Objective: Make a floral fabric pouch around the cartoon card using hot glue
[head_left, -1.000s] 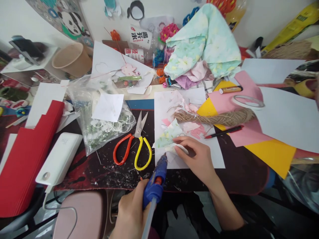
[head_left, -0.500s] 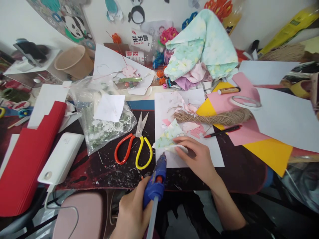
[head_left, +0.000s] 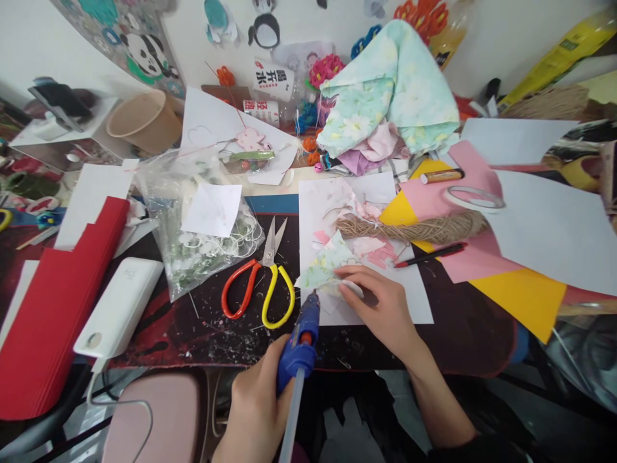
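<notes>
Blue hot-glue gun (head_left: 301,350) sits clasped in the left hand (head_left: 255,402) over the tabletop's (head_left: 457,334) near edge; the right hand (head_left: 378,302) pinches a pale piece (head_left: 355,288) beside the floral fabric scrap (head_left: 328,262), at the paper sheet's (head_left: 313,199) left edge; with the nozzle (head_left: 312,303) so close, a slip could scorch fingertips (head_left: 341,270) or glue scrap to paper.

A white wall (head_left: 520,38) bearing a panda picture (head_left: 144,54) backs a dark-topped counter (head_left: 463,334), with pale floor (head_left: 398,387) visible beneath its front edge.
</notes>
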